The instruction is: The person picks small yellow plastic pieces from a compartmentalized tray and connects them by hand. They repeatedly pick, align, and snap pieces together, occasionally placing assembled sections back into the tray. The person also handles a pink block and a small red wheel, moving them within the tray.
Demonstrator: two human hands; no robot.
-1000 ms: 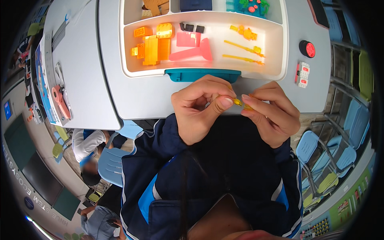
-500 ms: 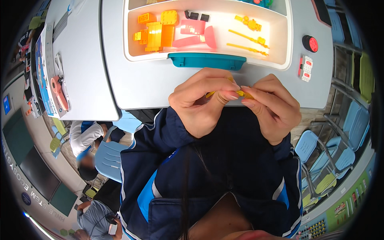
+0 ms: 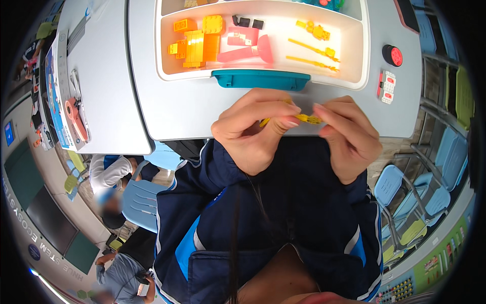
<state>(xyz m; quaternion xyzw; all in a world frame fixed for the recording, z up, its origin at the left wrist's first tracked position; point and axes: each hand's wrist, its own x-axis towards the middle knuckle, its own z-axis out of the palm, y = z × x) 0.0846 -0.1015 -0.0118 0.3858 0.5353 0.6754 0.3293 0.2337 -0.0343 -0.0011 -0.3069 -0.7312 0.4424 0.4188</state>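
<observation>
My left hand (image 3: 253,130) is closed in a pinch on a small, thin yellow toy piece (image 3: 307,119), just in front of the white tray. Part of the piece sticks out past the thumb toward my right hand (image 3: 353,138). That hand's index finger and thumb are apart around the free end, slightly blurred, with its other fingers curled. Fingers hide much of the piece, so its full shape cannot be made out.
The white tray (image 3: 161,53) with a teal latch (image 3: 260,79) holds yellow bricks (image 3: 194,46), pink parts (image 3: 249,49), black bits (image 3: 244,22) and thin yellow pieces (image 3: 314,62). Right of it are a black-and-red wheel (image 3: 393,55) and a white-and-red block (image 3: 387,87). Other people sit at left.
My right hand's fingertips have slid a little to the right and parted, exposing more of the yellow piece. My left hand keeps its pinch, almost in place.
</observation>
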